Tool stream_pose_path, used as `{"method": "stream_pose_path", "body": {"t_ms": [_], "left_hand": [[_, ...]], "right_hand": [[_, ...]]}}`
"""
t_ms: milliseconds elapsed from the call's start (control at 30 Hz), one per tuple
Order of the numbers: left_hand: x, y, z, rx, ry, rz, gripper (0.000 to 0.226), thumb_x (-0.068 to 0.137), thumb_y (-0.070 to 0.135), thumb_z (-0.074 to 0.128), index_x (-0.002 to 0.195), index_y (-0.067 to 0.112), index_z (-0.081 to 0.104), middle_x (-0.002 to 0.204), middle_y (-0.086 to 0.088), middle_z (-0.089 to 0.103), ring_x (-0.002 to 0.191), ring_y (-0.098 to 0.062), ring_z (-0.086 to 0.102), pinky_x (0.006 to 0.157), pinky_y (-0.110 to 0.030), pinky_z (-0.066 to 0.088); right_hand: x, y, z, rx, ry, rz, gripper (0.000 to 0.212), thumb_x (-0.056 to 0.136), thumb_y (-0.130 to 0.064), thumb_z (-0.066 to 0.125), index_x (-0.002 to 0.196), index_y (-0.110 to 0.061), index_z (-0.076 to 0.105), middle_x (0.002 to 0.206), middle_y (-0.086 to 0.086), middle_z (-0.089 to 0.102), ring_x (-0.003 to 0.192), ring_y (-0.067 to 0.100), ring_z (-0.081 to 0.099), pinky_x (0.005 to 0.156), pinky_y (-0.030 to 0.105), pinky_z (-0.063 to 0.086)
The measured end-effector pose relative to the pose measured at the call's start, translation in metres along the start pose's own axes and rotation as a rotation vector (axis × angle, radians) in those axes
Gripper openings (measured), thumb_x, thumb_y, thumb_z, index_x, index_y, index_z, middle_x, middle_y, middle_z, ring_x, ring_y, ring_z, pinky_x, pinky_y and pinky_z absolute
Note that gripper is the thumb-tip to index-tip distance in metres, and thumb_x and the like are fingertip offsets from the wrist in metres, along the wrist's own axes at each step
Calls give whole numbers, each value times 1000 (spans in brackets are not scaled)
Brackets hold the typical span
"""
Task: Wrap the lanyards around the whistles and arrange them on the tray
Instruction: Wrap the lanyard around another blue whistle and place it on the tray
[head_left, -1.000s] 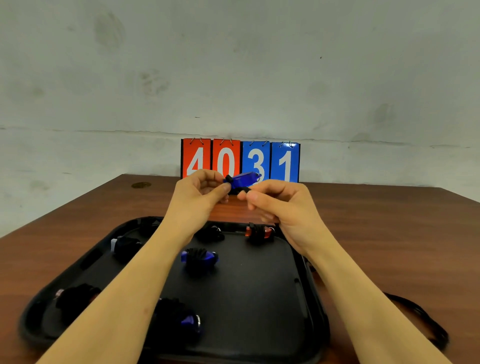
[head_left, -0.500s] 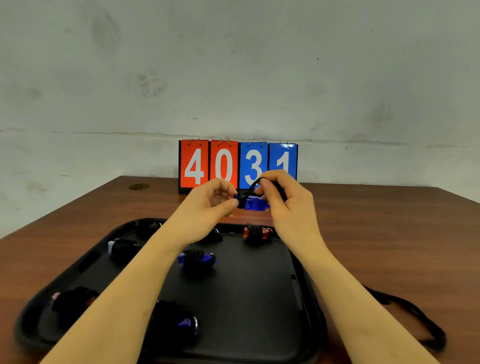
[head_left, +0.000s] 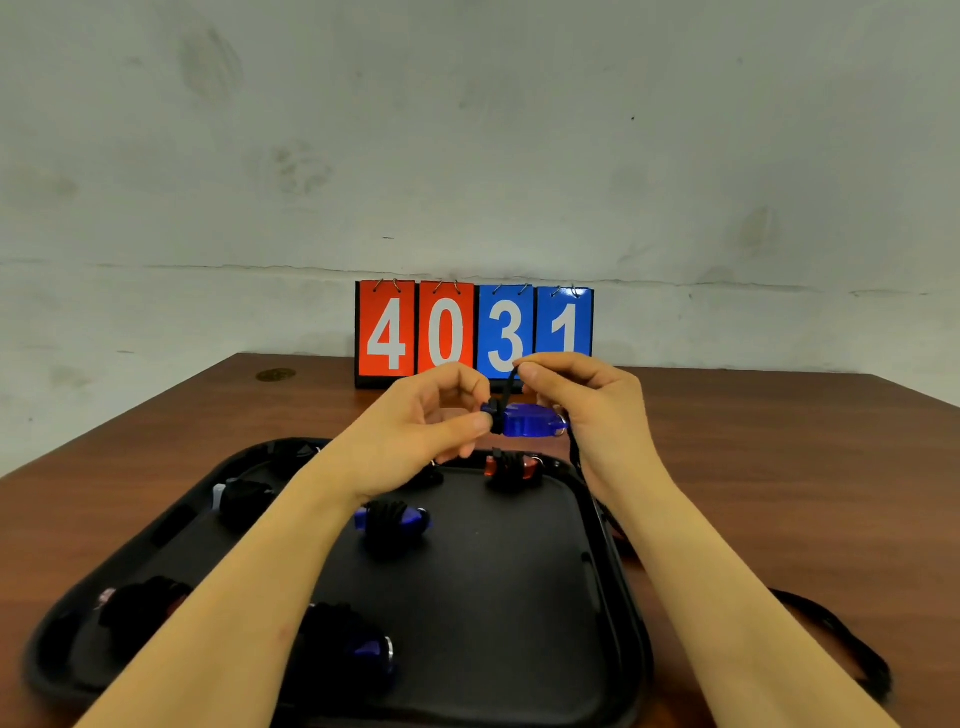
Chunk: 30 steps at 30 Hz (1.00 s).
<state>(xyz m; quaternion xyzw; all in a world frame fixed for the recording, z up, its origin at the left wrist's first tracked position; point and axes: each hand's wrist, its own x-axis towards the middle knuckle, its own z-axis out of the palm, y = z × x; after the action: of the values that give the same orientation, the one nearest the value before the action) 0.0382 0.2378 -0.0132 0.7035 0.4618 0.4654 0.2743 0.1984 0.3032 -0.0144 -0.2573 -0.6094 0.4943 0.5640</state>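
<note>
My left hand (head_left: 426, 415) pinches one end of a blue whistle (head_left: 532, 421) held above the far edge of the black tray (head_left: 519, 571). My right hand (head_left: 587, 400) grips the whistle's black lanyard (head_left: 511, 384), pulled up over the whistle, with a turn of cord around its left end. The rest of that lanyard (head_left: 841, 639) trails down past my right wrist onto the table at the right. On the tray lie several wrapped whistles: a red one (head_left: 511, 467) at the far side, a blue one (head_left: 395, 519) in the middle, another blue one (head_left: 363, 649) near the front.
A flip scoreboard (head_left: 474, 332) reading 4031 stands at the back of the wooden table (head_left: 779, 467), against a grey wall. More wrapped whistles, a white one (head_left: 239, 496) and a dark bundle (head_left: 140, 608), lie along the tray's left side.
The blue whistle has dropped slightly and turned level. My right hand has lifted from beside the whistle to above it, carrying the lanyard up over its left end.
</note>
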Motion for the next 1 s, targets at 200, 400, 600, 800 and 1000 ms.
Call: {"method": "stream_pose_path", "body": {"t_ms": [200,400,600,800,1000], "left_hand": [[1,-1,0,-154,134,37,15,90,1,49,90,15,51,55,9,54,49,-5,41,52,-16,39],[5,-5,-3,-225,303,-23,11,92,4,48,94,15,50,50,12,48,44,-4,32,46,-17,32],[9,-8,-6,-149,410,-83,10,92,9,50,93,18,51,58,11,47,40,-3,35,46,-19,31],[11,-14,-4,46,473,-132,12,92,15,52,87,26,50,87,4,54,67,-7,45,64,-23,38],[13,-20,-5,295,467,-134,8,91,13,51,98,17,48,89,9,51,80,-2,49,64,-8,38]], "right_hand": [[0,6,3,-204,-95,57,19,86,-6,59,75,-18,68,63,-1,62,60,7,53,57,16,45],[-5,7,6,-248,-365,5,13,87,-19,60,86,-17,73,61,-1,62,51,6,46,60,21,47],[-10,-3,6,-236,-464,-73,17,88,-18,58,86,-10,72,60,5,58,48,5,45,61,19,45],[-11,-6,4,-260,-405,-157,24,88,-11,58,67,-11,68,66,16,62,73,5,66,62,11,45],[-5,9,5,-677,-225,-485,16,94,-22,46,88,-17,59,91,-4,59,89,9,55,79,15,41]]}}
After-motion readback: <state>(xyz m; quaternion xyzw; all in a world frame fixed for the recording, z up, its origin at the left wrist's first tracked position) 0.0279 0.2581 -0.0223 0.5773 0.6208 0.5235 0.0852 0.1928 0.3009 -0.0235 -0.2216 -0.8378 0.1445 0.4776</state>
